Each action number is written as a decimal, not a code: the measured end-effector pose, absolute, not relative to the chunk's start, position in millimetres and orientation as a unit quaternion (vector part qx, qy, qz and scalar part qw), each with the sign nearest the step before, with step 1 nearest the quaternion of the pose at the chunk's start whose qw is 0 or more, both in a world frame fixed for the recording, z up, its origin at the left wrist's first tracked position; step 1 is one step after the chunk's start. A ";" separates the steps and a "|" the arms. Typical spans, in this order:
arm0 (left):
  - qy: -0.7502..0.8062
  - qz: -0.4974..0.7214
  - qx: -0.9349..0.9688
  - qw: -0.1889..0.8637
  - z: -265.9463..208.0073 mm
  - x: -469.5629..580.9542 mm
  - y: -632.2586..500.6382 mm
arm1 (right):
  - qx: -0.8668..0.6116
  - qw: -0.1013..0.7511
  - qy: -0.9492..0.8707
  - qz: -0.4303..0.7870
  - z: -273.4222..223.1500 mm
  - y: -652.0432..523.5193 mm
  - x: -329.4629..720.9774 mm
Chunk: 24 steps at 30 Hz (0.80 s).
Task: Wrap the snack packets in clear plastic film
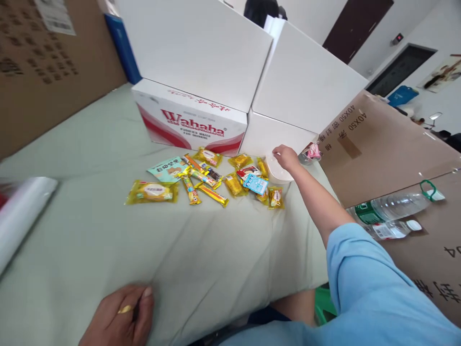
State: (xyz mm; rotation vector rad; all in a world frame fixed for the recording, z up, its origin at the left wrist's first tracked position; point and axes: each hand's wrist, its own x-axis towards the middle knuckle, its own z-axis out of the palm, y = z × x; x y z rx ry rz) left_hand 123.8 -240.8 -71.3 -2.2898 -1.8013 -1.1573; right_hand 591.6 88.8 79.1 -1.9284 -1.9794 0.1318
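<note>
My right hand (286,157) reaches to the far right of the table, its fingers closed on the rim of a white plastic bowl (280,175). Beside the bowl lie several yellow-wrapped snack cakes (234,184), a small blue packet (255,183) and a red-and-white packet (248,171). To the left is a pile of stick-shaped snacks (205,178) on a light green card (166,169) with a cartoon bear. One larger yellow-wrapped cake (151,191) lies at the pile's left. Near the front edge my left hand (120,315), with a gold ring, rests curled shut on the cloth.
A Wahaba-style printed water carton (194,122) and tall white boards (201,53) stand behind the snacks. Brown cardboard (54,72) borders the left. Plastic bottles (396,206) lie at the right, and a clear bag with something pink (312,152) sits behind the bowl.
</note>
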 end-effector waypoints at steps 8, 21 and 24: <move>-0.614 -0.481 -0.624 -0.051 -51.7 138.7 -249.8 | -0.560 0.517 -0.442 0.474 16.4 -84.6 482.3; -0.491 -0.545 -0.342 -0.588 -44.7 241.2 -242.8 | -0.577 0.509 -0.392 0.504 -23.4 -244.7 391.0; -0.441 -0.594 -0.252 -0.624 -45.3 230.1 -243.5 | -0.542 0.504 -0.278 0.613 -22.0 -248.1 405.2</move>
